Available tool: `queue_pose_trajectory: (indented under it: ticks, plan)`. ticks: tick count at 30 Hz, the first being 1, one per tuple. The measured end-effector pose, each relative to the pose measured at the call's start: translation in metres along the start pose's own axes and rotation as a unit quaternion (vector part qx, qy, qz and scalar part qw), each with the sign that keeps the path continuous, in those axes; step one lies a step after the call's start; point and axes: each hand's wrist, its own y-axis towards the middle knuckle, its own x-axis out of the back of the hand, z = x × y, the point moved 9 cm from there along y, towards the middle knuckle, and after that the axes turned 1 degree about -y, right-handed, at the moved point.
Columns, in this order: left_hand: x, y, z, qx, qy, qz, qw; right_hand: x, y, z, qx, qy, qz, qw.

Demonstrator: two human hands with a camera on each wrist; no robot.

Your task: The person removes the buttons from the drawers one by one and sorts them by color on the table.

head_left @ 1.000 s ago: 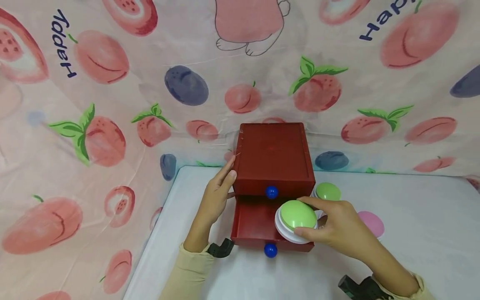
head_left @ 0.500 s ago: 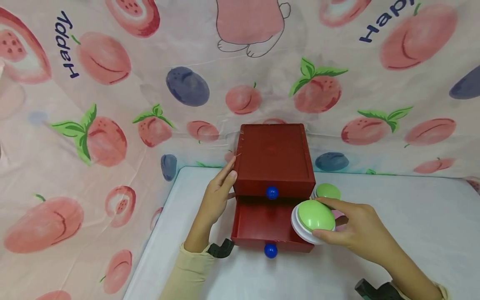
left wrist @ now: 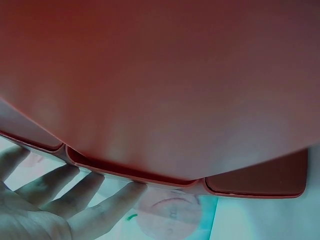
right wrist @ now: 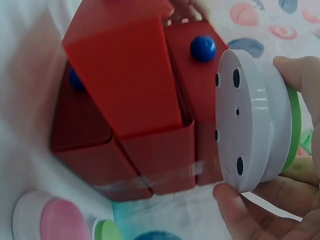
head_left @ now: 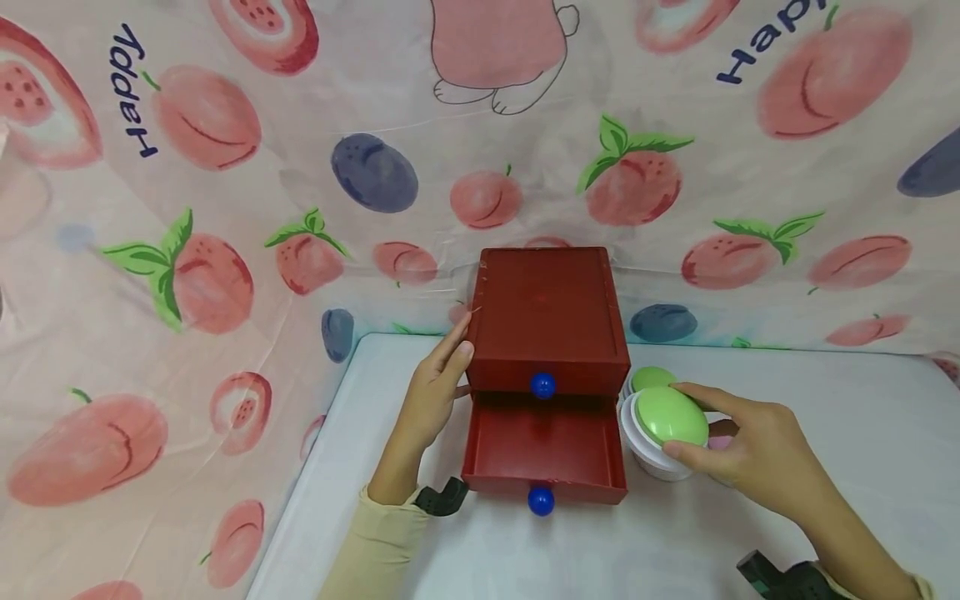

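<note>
The fingers [head_left: 690,454] of the right hand [head_left: 750,454] are curling round a green button with a white base [head_left: 667,421], with the thumb low on the white rim and the other fingers over the top. The button is tilting, and it is sitting just to the right of the open drawer, above the desk. The fingers of the left hand [head_left: 431,392] are lying straight and close together, pressing flat on the left side of the red box.

A big pink cloth with peaches and strawberries [head_left: 225,208] is hanging behind and to the left of everything. The white desk [head_left: 825,500] is lying under all the things.

The red box [head_left: 547,312] is standing at the back of the desk. Its top drawer is staying closed and is showing a blue knob [head_left: 542,385]. The bottom drawer [head_left: 543,446] is sticking out toward the person, and another blue knob [head_left: 540,501] is sitting on its front.

A second green button [head_left: 651,377] is resting on the desk just behind the held one, near the box's right side. A pink button [right wrist: 47,220] is lying near it, and the right hand is hiding most of it in the head view
</note>
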Motion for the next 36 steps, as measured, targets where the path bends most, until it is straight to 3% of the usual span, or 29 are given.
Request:
queue_pose_trajectory:
  ticks: [12, 23, 36]
  plan:
    - [0.000, 0.000, -0.001, 0.003, 0.000, -0.001, 1.0000, 0.006, 0.002, -0.027, -0.002, -0.044, -0.029, 0.999]
    - [-0.001, 0.001, 0.000, 0.004, -0.005, 0.001, 1.0000, 0.013, 0.004, -0.057, -0.038, -0.092, -0.044, 0.994]
    - [0.000, 0.000, 0.000, 0.005, -0.001, -0.001, 1.0000, 0.007, 0.006, -0.102, -0.094, -0.109, -0.049, 0.988]
